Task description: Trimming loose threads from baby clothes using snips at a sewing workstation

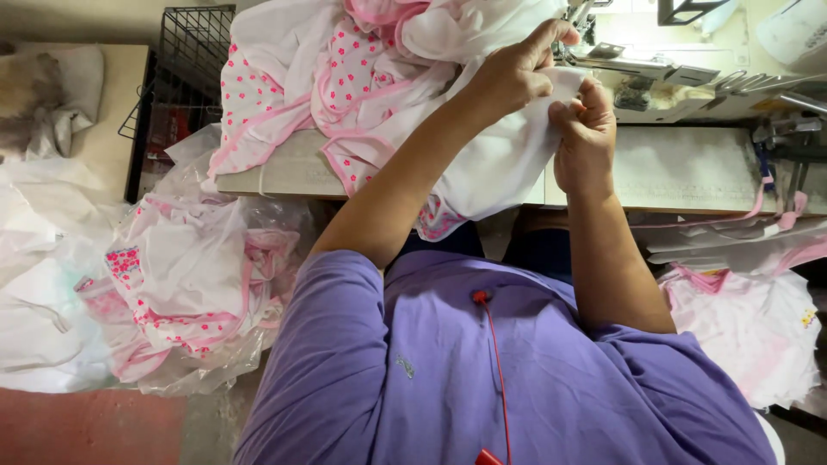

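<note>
A fold of white cloth point(508, 164) is pinched in the grip of the left hand point(515, 73), thumb and forefinger closed on it at upper centre of the frame, and the same fold is clenched in the right hand point(586, 129) just beside it, fist closed over the edge. The cloth hangs from both hands over the front edge of the worktop point(680, 172), near the sewing machine point(655, 82) at upper right.

At far left, a clear plastic bag of pink-trimmed garments point(189, 284) sits low beside the worktop; it could probably be nudged by the left elbow. At upper centre-left, the heap of dotted pink and white garments point(327, 77) overhangs the worktop edge, and a tug on the held cloth could drag it off, since the two lie touching. The loose pink binding tape point(780, 215) at right could be caught by the cloth. The fingers work close to the machine's metal parts, so a snag or a nick is judged possible.

The seam or edge being handled is hidden inside the fists. The needle area is blurred and cut off by the top of the frame. The contents of the wire basket point(185, 69) at upper left are hard to make out, and the pale garments point(749, 336) at lower right are partly cut off.
</note>
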